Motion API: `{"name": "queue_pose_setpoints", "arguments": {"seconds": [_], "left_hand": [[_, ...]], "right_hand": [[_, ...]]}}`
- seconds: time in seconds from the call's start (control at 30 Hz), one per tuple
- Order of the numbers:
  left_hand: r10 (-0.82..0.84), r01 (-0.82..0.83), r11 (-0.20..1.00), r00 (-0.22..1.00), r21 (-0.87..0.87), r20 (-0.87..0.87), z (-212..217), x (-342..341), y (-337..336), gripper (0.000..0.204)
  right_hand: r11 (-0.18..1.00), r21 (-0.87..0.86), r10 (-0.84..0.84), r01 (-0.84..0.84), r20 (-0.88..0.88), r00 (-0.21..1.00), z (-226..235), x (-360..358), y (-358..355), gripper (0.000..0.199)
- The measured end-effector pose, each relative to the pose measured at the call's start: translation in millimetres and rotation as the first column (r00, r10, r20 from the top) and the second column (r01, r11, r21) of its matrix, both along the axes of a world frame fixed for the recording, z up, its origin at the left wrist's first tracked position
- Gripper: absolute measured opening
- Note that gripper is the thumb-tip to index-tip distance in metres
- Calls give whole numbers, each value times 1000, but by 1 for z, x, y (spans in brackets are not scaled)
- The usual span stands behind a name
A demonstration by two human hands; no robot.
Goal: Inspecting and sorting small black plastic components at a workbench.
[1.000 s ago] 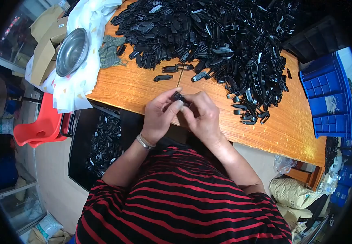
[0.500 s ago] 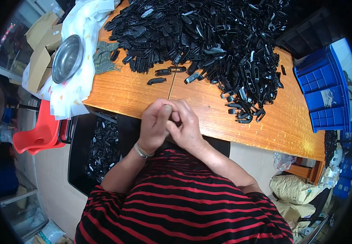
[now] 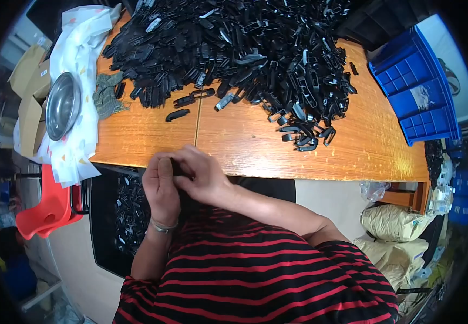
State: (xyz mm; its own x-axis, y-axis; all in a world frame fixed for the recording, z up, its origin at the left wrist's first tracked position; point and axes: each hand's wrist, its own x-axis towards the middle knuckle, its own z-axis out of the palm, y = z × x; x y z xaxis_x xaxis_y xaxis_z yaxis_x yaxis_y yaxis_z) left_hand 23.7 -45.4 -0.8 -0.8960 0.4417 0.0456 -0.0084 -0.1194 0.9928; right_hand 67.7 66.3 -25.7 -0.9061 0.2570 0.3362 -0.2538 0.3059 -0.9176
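My left hand (image 3: pixel 161 186) and my right hand (image 3: pixel 201 175) are pressed together at the near edge of the wooden table (image 3: pixel 244 146). Between the fingers shows a small black plastic part (image 3: pixel 176 167), mostly hidden by both hands. A big heap of black plastic parts (image 3: pixel 234 48) covers the far half of the table. A few loose black parts (image 3: pixel 177 114) lie between the heap and my hands.
A blue plastic bin (image 3: pixel 417 92) sits at the right end. A metal bowl (image 3: pixel 62 105) rests on white cloth (image 3: pixel 77 65) at the left, by a grey rag (image 3: pixel 106 94). Below the table stand a black crate of parts (image 3: pixel 120 216) and a red stool (image 3: pixel 47 208). Sacks (image 3: pixel 396 224) lie lower right.
My hands have drawn back from over the table to its near edge, closer to my body, still closed together on the small part.
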Motion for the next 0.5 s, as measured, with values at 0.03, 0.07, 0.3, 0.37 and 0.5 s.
{"name": "queue_pose_setpoints", "arguments": {"seconds": [0.03,0.07,0.3,0.37,0.5], "left_hand": [[17,-20,997,999,-68,-43,4,0,6,31],[36,-48,989,996,-139,-88,7,-3,10,32],[-183,55,932,925,358,334,0,-18,45,35],[-257,108,909,906,403,336,-4,-18,48,41],[-267,156,904,933,397,241,-15,-19,48,40]], "right_hand": [[1000,-23,4,-4,38,999,-3,-1,4,45],[999,-49,17,-13,76,997,-5,-1,9,47],[993,-118,-2,23,170,985,20,5,51,36],[999,-32,6,0,206,979,20,6,58,35],[998,-7,-56,57,95,994,21,7,57,36]]}}
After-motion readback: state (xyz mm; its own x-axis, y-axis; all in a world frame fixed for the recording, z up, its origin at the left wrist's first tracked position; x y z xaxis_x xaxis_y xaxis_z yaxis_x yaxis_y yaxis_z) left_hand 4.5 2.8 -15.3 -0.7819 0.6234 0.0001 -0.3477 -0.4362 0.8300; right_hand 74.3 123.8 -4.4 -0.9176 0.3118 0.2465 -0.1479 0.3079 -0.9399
